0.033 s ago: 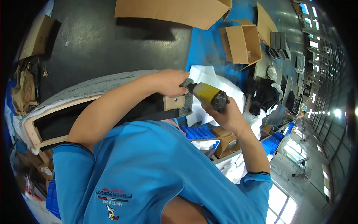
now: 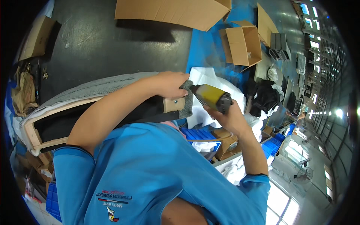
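Observation:
A long wooden frame, padded and covered with grey fabric, lies across in front of me with its black-lined inner side toward me. My left hand is closed over its right end, thumb and fingers pinching the fabric at the corner. Below the thumb, a bolt head shows in the pale wooden end block. My right hand grips a yellow and black staple gun. The tool's dark nose points left and meets the grey fabric right beside my left fingers; the exact contact is hard to see.
The frame lies on a dark table. A large cardboard box is at the far side, with an open carton to its right. White cloth lies behind the staple gun. Blue bins are below; brown paper is at left.
The staple gun and my right hand have shifted very slightly, and the tool's body is tilted a little differently. My left hand keeps its hold on the fabric.

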The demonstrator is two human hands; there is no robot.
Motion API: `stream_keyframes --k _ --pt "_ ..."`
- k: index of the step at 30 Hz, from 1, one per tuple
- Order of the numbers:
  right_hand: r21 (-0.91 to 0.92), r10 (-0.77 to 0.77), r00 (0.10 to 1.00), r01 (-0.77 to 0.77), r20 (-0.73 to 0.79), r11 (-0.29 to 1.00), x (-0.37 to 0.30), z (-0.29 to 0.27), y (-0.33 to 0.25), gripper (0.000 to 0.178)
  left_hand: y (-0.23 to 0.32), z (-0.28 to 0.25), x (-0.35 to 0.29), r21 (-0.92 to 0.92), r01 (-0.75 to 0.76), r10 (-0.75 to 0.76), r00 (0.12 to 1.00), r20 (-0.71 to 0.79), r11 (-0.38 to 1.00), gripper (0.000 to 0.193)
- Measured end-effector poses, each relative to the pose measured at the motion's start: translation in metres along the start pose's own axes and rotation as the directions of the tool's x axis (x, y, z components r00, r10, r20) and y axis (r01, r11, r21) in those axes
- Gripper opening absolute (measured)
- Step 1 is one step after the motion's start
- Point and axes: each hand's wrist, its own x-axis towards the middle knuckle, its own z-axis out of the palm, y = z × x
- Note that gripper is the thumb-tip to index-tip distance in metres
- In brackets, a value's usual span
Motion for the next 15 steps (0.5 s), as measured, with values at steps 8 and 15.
stream_keyframes --k 8,15 --pt "0.234 0.190 0.965 -0.145 -0.183 0.961 -0.025 -0.029 0.031 0.028 0.061 0.067 0.001 0.669 -0.278 0.382 0.924 -0.010 0.690 0.064" --pt "0.068 -0.145 0.988 0.148 -0.047 0.987 -0.014 -0.007 0.049 0.032 0.024 0.072 -0.058 0.749 -0.291 0.417 0.909 0.021 0.596 0.087"
